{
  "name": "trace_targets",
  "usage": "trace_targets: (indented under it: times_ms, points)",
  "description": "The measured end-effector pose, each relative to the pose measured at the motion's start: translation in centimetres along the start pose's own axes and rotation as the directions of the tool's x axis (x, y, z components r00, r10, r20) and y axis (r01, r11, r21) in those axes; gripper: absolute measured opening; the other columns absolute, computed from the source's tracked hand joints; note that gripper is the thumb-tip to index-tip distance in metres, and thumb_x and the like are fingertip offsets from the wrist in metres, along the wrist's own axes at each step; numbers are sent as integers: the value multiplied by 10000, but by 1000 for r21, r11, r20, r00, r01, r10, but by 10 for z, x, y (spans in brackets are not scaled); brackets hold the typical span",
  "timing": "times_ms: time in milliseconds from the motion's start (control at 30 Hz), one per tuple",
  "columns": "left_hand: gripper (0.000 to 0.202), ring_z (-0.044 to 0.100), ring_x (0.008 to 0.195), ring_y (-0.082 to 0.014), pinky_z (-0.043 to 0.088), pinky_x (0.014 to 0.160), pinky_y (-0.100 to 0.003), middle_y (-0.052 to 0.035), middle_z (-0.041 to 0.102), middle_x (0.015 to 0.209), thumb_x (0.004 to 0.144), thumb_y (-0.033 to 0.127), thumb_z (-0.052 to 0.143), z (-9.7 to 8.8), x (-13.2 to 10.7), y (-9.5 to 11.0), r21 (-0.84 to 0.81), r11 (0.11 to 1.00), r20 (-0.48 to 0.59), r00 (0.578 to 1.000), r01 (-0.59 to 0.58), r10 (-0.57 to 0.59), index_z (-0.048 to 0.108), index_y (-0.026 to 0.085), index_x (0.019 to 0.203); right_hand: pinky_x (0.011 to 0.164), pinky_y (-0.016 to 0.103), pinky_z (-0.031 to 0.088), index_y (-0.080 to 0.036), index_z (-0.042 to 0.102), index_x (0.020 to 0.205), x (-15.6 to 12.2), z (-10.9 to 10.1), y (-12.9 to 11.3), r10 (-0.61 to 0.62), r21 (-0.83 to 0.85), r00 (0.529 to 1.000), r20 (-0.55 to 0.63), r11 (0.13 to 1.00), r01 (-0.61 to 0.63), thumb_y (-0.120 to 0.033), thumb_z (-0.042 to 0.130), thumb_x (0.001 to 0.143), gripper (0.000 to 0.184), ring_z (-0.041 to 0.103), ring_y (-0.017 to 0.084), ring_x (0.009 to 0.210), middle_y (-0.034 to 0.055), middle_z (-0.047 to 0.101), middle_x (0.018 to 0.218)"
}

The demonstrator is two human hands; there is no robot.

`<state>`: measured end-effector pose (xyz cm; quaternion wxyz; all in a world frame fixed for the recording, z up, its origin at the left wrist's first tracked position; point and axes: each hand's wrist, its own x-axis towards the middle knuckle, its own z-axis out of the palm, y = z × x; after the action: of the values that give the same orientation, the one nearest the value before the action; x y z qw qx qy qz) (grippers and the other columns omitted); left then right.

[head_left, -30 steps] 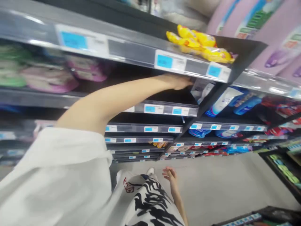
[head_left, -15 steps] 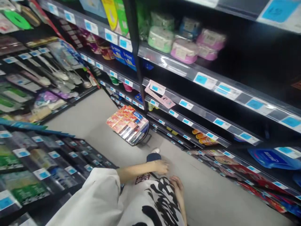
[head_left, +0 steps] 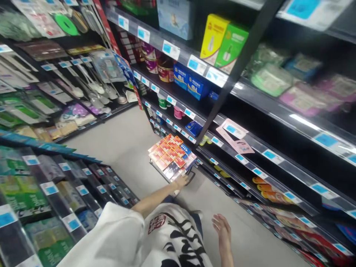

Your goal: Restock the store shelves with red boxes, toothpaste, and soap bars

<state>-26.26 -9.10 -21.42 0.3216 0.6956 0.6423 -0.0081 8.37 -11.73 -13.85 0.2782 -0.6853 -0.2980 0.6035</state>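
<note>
"Dark shelving with blue-and-white price labels runs along the right side of a grey floor. What stands near its top?"

"A yellow box and a green box, side by side. Lower down, a pink card juts from a shelf edge."

"Where is the basket?"

"On the floor ahead of the person, near the foot of that shelving. It's packed with orange-and-white boxes, with a blue box toward the right side."

"And the left hand?"

"It reaches from a loose white sleeve down to the basket's near edge, just beside the dark handle. The fingers are blurred; one cannot tell whether they grip anything."

"The right hand?"

"Low over the floor, well apart from the basket, its fingers loosely extended and only slightly bent."
</note>
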Motion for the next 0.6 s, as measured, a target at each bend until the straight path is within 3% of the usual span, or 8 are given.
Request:
trace_targets:
  times_ms: [100,233,300,433,600]
  points:
    - [642,346,1505,-371,254,1238,-530,-211,436,1596,751,36,619,-20,25,-48,-44,996,-68,994,81,-84,596,142,1384,810,434,600,-222,721,960,-16,41,9,32,-24,998,44,999,-31,-625,873,538,603,769,327,879,113,806,977]
    - [654,247,1556,-377,160,1274,-566,-203,432,1599,762,38,652,-33,56,-74,-87,991,-73,992,98,-105,585,144,1405,859,465,594,-258,747,967,-54,73,32,113,-78,991,77,991,-107,-711,833,560,616,767,348,924,103,809,1015]
    - [589,297,1534,-371,173,1269,-579,-190,498,1546,788,42,659,-37,67,-77,-80,993,-50,994,88,-92,625,175,1361,912,490,586,-318,766,946,-71,79,50,150,-60,988,35,987,-148,-780,792,556,605,762,360,982,62,816,1026]
    - [402,449,1427,-349,279,1218,-627,-145,580,1445,906,190,681,-39,73,-75,-33,998,-1,998,60,-60,643,186,1306,914,545,584,-359,765,801,-85,87,84,233,62,970,-74,972,-229,-796,829,377,612,771,386,921,17,822,883]
    - [341,556,1312,-291,432,1137,-569,-111,615,1377,962,357,669,-41,53,-59,44,999,68,998,-7,4,653,163,1242,831,499,599,-326,765,755,-80,95,88,230,138,970,-77,966,-218,-757,851,337,607,769,353,823,50,814,836]
